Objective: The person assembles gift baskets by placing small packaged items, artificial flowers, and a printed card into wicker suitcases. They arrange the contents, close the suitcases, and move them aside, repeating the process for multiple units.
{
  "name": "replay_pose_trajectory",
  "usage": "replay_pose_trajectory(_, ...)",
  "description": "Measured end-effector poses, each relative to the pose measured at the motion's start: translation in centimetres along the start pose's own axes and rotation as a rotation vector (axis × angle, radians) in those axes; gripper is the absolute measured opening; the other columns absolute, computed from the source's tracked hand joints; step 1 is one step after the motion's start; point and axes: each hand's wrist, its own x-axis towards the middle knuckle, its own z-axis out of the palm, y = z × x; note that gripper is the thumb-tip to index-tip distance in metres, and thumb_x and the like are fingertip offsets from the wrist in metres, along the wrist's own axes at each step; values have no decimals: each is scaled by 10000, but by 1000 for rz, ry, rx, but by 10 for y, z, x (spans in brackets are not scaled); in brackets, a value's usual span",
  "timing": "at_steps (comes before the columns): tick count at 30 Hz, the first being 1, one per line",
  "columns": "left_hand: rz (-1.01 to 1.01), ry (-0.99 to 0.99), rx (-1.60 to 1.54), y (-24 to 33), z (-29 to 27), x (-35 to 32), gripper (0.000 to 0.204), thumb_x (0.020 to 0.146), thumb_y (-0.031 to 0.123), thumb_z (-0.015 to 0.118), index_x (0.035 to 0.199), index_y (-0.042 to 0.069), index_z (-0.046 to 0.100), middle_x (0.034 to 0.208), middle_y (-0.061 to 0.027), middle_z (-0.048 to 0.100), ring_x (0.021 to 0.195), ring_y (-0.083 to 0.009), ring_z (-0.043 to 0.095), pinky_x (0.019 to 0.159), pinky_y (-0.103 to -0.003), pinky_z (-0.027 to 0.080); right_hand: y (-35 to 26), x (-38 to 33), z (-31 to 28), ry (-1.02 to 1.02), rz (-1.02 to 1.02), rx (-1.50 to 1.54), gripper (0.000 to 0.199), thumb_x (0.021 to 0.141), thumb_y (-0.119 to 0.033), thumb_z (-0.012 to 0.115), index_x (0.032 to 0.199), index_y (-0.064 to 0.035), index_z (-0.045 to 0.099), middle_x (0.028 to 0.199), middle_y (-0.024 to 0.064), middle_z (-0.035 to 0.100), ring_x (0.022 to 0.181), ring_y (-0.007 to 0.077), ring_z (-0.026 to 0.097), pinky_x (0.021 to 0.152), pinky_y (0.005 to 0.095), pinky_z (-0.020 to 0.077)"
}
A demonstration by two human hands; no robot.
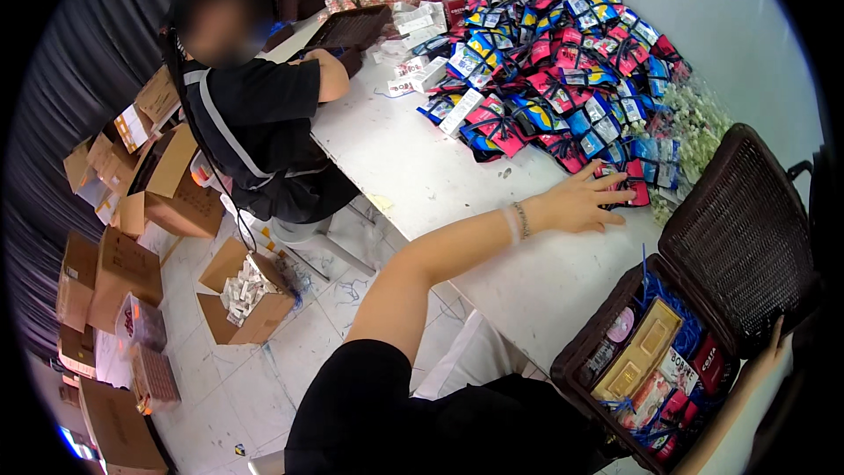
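Note:
My left hand [576, 202] reaches across the white table with its fingers spread. Its fingertips lie on a pink packet bundle [626, 186] at the near edge of a big heap of pink and blue packet bundles [563, 62] tied with dark ribbon. At the right, my right hand [772, 354] is by the lower edge of the raised wicker lid [743, 220]; most of its fingers are hidden. The dark brown wicker basket [571, 369] stands open below it. Inside are a gold box [640, 347], blue shredded filler [681, 324], a dark red box [709, 362] and small packets.
White dried flowers [699, 119] lie between heap and lid. Across the table [387, 158], a co-worker [255, 114] sits at another wicker basket [352, 28], near small white boxes [418, 26]. Cardboard boxes [180, 180] line the left; an open carton [242, 295] stands on the floor.

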Motion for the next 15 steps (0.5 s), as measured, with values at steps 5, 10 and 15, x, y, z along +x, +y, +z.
replay_pose_trajectory(5, -286, 159, -250, 14, -1, -1, 358, 860, 268, 594, 1184, 115, 589, 1313, -82, 493, 1256, -289, 416, 1030, -463, 334, -1, -3, 5, 16, 116, 101, 476, 888, -242, 588, 1269, 27, 490, 1305, 146, 486, 1178, 276, 474, 991, 412, 378)
replay_pose_trajectory(10, -725, 225, -1459, 45, -4, 36, 710, 898, 478, 516, 1436, 100, 247, 1307, -110, 499, 1196, -242, 488, 934, -417, 430, -23, -24, 41, 85, 162, -12, 466, 837, -241, 657, 1236, -40, 525, 1133, 83, 580, 1017, 216, 537, 867, 343, 425)
replay_pose_trajectory(15, -596, 399, -1319, 79, -15, 79, 575, 883, 302, 618, 1314, 7, 379, 1239, -103, 518, 1125, -177, 487, 953, -305, 390, -44, -47, 79, -33, -60, 110, 321, 865, -119, 605, 1157, 5, 552, 1059, 68, 622, 935, 156, 564, 848, 284, 425)
